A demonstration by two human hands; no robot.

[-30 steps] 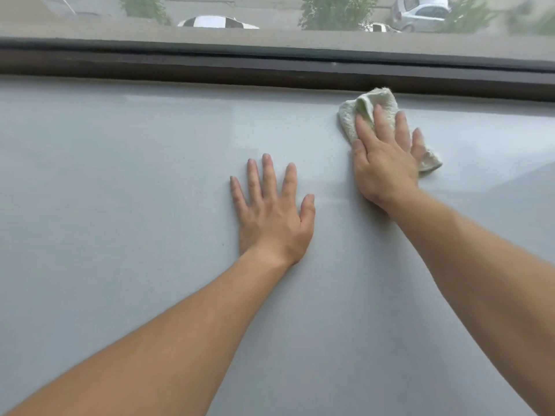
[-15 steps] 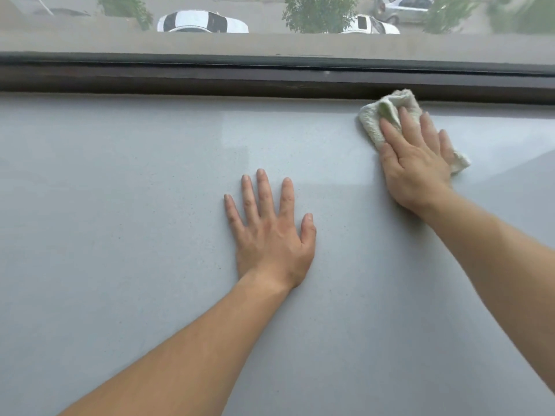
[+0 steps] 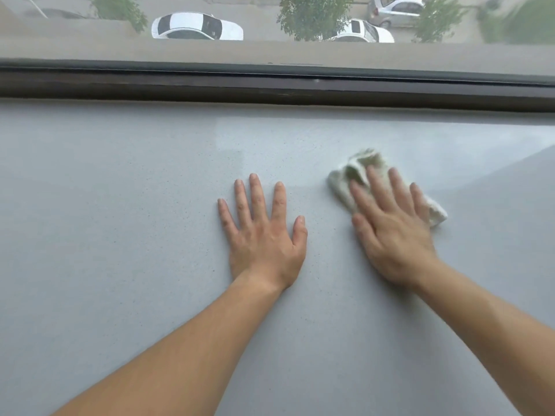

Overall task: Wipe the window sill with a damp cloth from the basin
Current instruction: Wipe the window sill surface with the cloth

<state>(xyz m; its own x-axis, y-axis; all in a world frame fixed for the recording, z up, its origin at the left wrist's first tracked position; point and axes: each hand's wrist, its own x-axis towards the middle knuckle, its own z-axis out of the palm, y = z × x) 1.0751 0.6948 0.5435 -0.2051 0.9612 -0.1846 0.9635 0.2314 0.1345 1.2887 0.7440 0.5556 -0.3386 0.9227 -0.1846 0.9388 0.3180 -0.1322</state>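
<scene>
A wide grey speckled window sill (image 3: 120,235) fills the view. My right hand (image 3: 393,232) lies flat on a crumpled whitish cloth (image 3: 342,184) and presses it against the sill, right of centre. The cloth sticks out beyond my fingertips and past my little finger. My left hand (image 3: 264,235) rests palm down on the bare sill with its fingers spread, a short gap left of the cloth, holding nothing. The basin is not in view.
A dark window frame (image 3: 270,88) runs along the far edge of the sill. Through the glass, parked cars (image 3: 195,25) and trees show on a street far below. A glossy patch (image 3: 285,136) lies behind the hands.
My right hand has slid the cloth back from the window frame toward me and a little left. My left hand has stayed planted.
</scene>
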